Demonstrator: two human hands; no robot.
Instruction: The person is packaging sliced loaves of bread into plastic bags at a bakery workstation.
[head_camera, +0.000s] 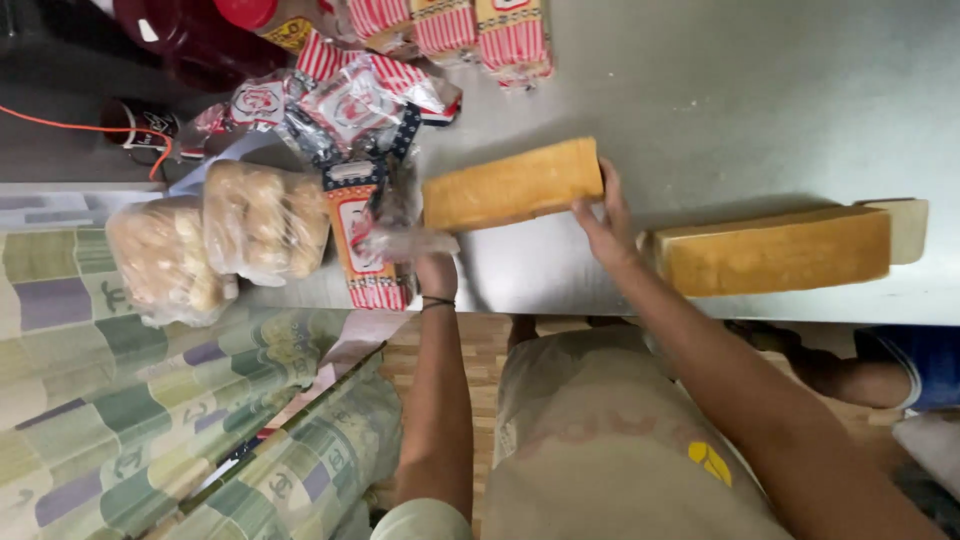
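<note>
Holding one end of a long loaf of bread (512, 186), the right hand (603, 225) has its fingers spread and curved around the loaf's end, thumb below. The loaf is a straight-sided block with a golden-brown crust and flat faces, lying slightly tilted on the grey metal table (720, 90), near its middle. Its other end points into the mouth of a clear plastic bag (385, 215) with red-striped and dark printed panels. The left hand (432, 262) is at that bag's opening, closed on the crumpled plastic; the film hides the fingers, so how tightly they grip cannot be told.

A second long loaf (775, 250), the same colour and shape, lies to the right on the table, just beside the right wrist, with a pale slice (905, 228) leaning against its far end. Two clear bags of round buns (215, 235) sit at the left edge. More red-striped wrapped packs (450, 28) lie along the top.
</note>
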